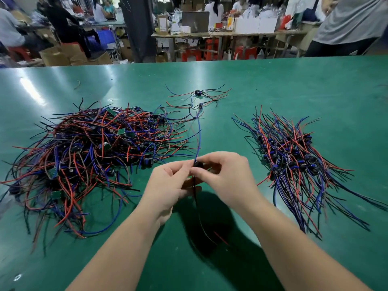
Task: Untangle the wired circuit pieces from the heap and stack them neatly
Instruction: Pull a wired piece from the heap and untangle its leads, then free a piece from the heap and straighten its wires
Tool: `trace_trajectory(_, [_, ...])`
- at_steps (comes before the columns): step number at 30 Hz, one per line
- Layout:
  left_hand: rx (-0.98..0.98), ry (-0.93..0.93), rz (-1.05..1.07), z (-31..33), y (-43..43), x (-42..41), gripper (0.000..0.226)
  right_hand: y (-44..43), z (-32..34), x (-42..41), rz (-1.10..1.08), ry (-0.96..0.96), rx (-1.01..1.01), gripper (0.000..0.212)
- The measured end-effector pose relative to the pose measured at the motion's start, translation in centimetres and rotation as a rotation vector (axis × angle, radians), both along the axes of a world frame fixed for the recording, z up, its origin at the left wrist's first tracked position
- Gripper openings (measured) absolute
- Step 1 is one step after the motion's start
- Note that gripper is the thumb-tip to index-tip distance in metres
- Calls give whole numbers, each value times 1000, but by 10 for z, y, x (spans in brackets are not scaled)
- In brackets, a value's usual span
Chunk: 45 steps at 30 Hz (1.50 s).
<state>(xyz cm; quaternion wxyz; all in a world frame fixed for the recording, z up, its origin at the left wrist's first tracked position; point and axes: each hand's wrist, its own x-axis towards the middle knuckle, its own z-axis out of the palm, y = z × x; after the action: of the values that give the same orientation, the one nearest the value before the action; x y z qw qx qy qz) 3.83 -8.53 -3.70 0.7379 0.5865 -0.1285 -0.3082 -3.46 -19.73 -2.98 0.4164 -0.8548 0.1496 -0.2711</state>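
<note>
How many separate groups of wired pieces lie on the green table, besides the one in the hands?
3: a big tangled heap at the left, a neat stack at the right, a small loose cluster at the far middle. More pieces may hide inside them.

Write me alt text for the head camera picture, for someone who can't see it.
A person's left hand and right hand pinch one wired circuit piece over a green table. A tangled heap of red, blue and black wired pieces lies to the left, a tidier stack to the right, and a few loose pieces farther back.
</note>
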Motion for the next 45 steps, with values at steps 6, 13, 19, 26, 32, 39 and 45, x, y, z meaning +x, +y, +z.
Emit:
trace_trajectory(6, [-125,45,-159,12,3,-4,34,-20,27,-14,-111,-176,189,14])
trace_trajectory(13, [528,-999,184,-3,12,13,32,-105,30,-53,-628,272,-222,11])
trace_trajectory(19, [1133,-964,-2,-29,10,12,52,-122,16,-56,-616,522,-99,15])
trace_trajectory(26, [1177,-1193,90,-25,12,18,35,-112,27,-57,-430,670,-273,37])
trace_trajectory(32, [1111,-1204,42,-20,6,21,42,-77,54,-55,-455,-176,-235,14])
trace_trajectory(39, [1138,-1090,288,-20,22,34,41,-33,34,-30,-22,-92,-275,15])
trace_trajectory(45, [1302,-949,174,-26,22,36,49,-26,21,-22,73,64,-238,9])
